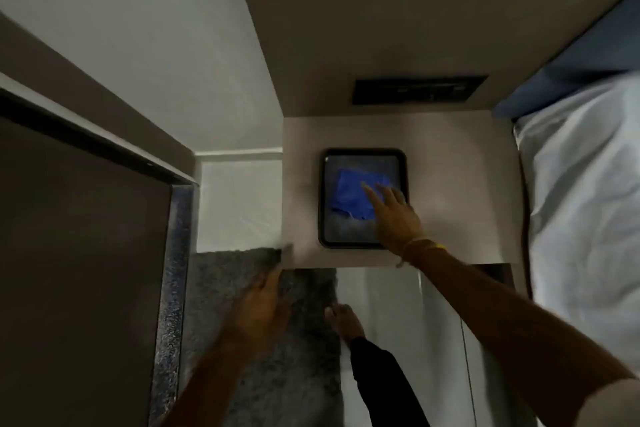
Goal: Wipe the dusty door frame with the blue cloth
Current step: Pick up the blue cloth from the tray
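A blue cloth lies crumpled in a dark-rimmed tray on a small bedside table. My right hand reaches over the tray's right side, fingers spread, fingertips at the cloth's right edge; whether they touch it is unclear. My left hand hangs lower, over the grey rug, fingers loosely apart and holding nothing. The door frame runs along the left, with the dark door below it.
A grey rug covers the floor under the table's front edge, with my bare foot on it. A bed with white bedding stands at the right. A dark panel sits in the wall behind the table.
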### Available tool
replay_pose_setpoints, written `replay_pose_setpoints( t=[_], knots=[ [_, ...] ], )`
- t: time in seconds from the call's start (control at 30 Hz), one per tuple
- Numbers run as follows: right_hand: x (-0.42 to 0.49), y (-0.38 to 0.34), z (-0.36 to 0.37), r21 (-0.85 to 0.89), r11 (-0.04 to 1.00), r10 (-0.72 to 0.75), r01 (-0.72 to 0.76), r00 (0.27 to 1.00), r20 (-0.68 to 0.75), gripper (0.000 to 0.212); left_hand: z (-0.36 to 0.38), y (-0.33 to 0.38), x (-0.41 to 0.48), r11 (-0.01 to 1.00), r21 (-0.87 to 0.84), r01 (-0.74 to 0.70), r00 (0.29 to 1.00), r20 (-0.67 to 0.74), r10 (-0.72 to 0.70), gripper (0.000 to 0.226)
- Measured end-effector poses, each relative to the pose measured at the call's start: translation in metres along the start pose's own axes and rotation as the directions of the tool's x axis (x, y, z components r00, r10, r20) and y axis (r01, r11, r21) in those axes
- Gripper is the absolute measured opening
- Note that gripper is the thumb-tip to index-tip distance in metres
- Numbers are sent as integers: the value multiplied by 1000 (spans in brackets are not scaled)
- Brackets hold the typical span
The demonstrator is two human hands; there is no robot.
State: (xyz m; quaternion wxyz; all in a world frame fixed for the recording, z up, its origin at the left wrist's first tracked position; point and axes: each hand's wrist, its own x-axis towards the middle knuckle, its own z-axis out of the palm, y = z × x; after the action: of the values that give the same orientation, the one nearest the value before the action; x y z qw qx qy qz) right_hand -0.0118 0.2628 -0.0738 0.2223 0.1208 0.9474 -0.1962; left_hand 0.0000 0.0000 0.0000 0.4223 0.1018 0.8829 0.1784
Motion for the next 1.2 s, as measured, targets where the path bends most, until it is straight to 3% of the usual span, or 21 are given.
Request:
replay_pose_setpoints(
  t=[0.23,0.47,0.7,0.8,0.87,0.9,0.93,0.97,1.03,1.1,1.13,1.2],
  knots=[
    [80,19,61,-289,957,7,37,989,151,91,20,-25,86,1000,-9,20,999,47,-20,62],
    [87,22,76,-438,893,-65,101,993,96,75,12,-35,114,1000,-27,6,1000,27,-5,58],
    [92,16,66,-537,828,-108,163,985,133,62,4,-39,113,997,-70,33,999,-11,-34,58],
    [100,18,56,-360,927,-93,108,994,58,54,6,-48,106,984,-175,17,999,-45,-25,58],
    [95,13,41,-21,1000,11,-14,993,-115,46,6,-56,96,966,-258,-14,995,-95,-11,56],
    [90,10,31,202,977,104,-66,977,-185,42,7,-58,90,952,-306,-31,993,-120,-6,54],
    [80,6,21,446,890,195,-89,961,-198,38,7,-60,84,934,-356,-37,991,-133,-12,53],
    [66,-2,9,684,726,242,-68,957,-161,31,4,-62,74,913,-405,-57,987,-161,-9,52],
    [35,-20,-8,966,256,199,-33,980,-20,19,-6,-61,59,875,-470,-111,972,-234,-2,50],
    [5,-40,-21,994,-108,60,-29,998,35,18,-25,-56,37,866,-452,-215,922,-386,27,46],
    [-10,-56,-30,968,-248,-28,-29,999,23,28,-39,-52,19,858,-435,-272,880,-473,39,44],
    [-40,-93,-47,912,-407,-206,-54,978,-34,58,-67,-44,-20,835,-400,-378,781,-623,54,38]
  ],
)
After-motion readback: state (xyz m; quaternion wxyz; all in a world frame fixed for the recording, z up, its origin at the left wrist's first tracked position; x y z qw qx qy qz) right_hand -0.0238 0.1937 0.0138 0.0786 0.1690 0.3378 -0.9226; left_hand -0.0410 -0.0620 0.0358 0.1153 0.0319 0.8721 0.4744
